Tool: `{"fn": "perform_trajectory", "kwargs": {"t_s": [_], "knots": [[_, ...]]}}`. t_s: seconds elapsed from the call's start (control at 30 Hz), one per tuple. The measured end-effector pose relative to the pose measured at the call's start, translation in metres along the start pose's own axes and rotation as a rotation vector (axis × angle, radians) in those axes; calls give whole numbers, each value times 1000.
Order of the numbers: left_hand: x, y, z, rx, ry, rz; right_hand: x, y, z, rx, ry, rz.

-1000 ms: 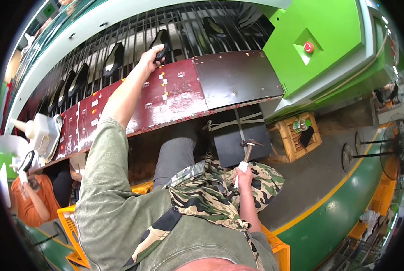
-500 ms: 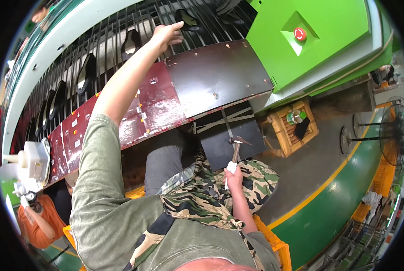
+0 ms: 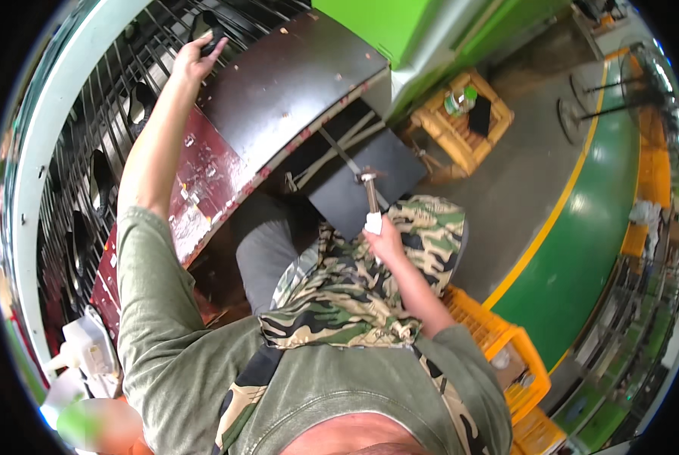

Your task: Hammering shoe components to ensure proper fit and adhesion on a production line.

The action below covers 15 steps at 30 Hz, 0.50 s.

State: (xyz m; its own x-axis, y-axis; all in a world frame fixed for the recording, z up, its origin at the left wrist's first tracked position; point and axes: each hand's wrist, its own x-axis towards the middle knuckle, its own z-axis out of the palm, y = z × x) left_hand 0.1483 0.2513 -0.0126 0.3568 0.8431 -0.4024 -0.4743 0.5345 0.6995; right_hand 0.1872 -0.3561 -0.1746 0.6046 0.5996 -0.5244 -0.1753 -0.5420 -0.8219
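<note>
My left hand (image 3: 197, 61) is stretched to the rack of metal rods (image 3: 157, 57) at the upper left, its fingers closed on the end of a black shoe (image 3: 205, 32). The shoe still lies on the rods. Several other black shoes, such as one shoe (image 3: 140, 105), rest farther down the rack. Over my lap, my right hand (image 3: 385, 241) grips a hammer (image 3: 372, 196) by its white-wrapped handle, head pointing away from me. Beneath the hammer head is a black flat board (image 3: 392, 171). A camouflage apron (image 3: 339, 311) covers my lap.
A dark red and brown bench top (image 3: 294, 72) runs between me and the rack. A green machine housing (image 3: 377, 26) stands beyond its end. At right are a wooden stool (image 3: 468, 155) with a bottle (image 3: 461, 100), a yellow crate (image 3: 533, 371) and a fan. Another person is blurred at lower left.
The view has turned, shifting the bench and rack leftward. My left hand, empty and reaching before, now has hold of the shoe. My right hand keeps the hammer.
</note>
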Motion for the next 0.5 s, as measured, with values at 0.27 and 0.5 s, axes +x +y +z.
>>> {"fn": "perform_trajectory", "kwargs": {"t_s": [0.27,0.5], "knots": [[-179,33,-46,410,-605,-32,-1,-6,-12,128,11,31],[-373,-36,-54,333,-682,-212,-27,-2,-16,265,555,-151]]}}
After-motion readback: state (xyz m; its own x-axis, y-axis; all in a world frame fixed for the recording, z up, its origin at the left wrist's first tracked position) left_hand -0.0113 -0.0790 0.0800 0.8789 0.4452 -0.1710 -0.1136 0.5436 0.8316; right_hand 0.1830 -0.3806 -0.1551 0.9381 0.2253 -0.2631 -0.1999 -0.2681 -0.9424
